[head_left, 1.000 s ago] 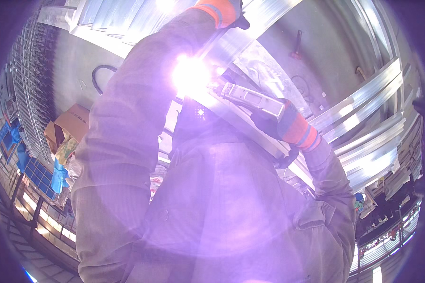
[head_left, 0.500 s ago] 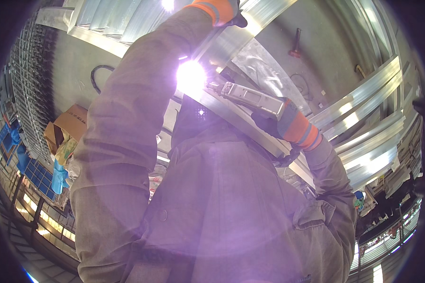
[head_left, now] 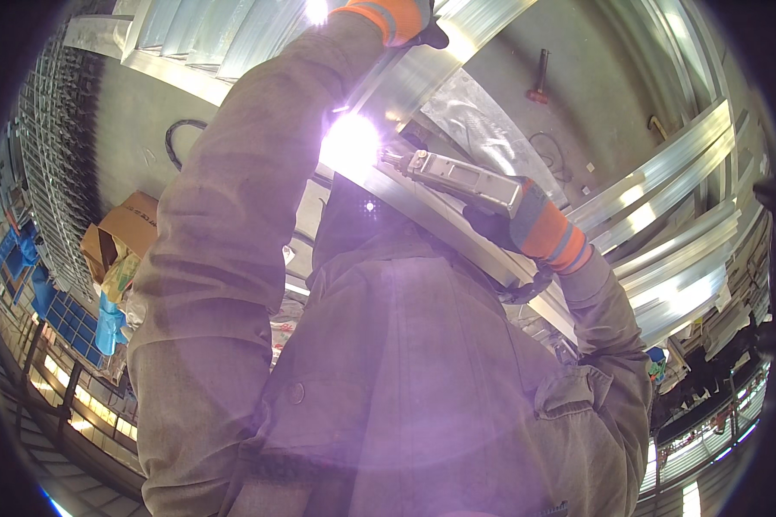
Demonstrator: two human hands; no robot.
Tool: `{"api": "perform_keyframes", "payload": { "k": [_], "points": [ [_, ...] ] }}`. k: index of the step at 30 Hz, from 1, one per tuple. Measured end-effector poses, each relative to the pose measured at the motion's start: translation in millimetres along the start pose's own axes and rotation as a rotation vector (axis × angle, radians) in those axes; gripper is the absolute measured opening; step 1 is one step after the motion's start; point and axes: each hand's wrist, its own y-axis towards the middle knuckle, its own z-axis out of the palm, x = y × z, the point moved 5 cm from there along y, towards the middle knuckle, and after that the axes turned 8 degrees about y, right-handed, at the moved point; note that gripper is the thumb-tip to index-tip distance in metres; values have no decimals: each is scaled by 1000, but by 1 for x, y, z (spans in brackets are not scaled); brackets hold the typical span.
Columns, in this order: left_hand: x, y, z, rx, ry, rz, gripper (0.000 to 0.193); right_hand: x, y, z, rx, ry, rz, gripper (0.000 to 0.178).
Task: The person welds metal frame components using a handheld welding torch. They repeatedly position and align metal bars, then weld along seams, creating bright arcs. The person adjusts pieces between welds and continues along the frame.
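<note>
My right hand (head_left: pixel 530 222), in an orange and grey glove with dark fingers, is closed round a boxy silver welding torch (head_left: pixel 466 183). The torch's narrow nozzle points left at a blinding white-violet glare (head_left: pixel 351 145), which hides the spot it works on. Under the torch a long pale metal bar (head_left: pixel 444 226) slants down to the right. My left hand (head_left: pixel 392 19), gloved alike, grips a broad shiny metal beam (head_left: pixel 422 73) at the top edge; part of its fingers is cut off. The left sleeve passes just left of the glare.
Ribbed metal profiles (head_left: pixel 207 34) lie at the upper left, and more long profiles (head_left: pixel 664 207) are stacked at the right. A red-headed hammer (head_left: pixel 540 79) lies on the floor beyond. An open cardboard box (head_left: pixel 129 228) stands at the left, near a dark cable loop (head_left: pixel 177 142).
The torch and my right hand have shifted very slightly to the right, and the glare with them. My left hand has hardly moved.
</note>
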Motion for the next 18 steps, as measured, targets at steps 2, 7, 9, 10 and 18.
{"api": "perform_keyframes", "payload": {
  "k": [2,7,9,10,18],
  "points": [
    [0,-1,-1,1,1,2,59,-2,-2,-2,20,-14,44,35],
    [0,-1,-1,12,1,-2,59,-8,-3,-2,-1,65,74,37],
    [-1,0,-2,19,4,2,59,-7,-3,-2,-21,13,13,37],
    [-2,1,-2,18,7,1,59,-7,-3,-2,-14,-9,18,37],
    [-1,1,-4,25,7,0,58,-10,-5,-6,1,-113,29,39]
  ]
}}
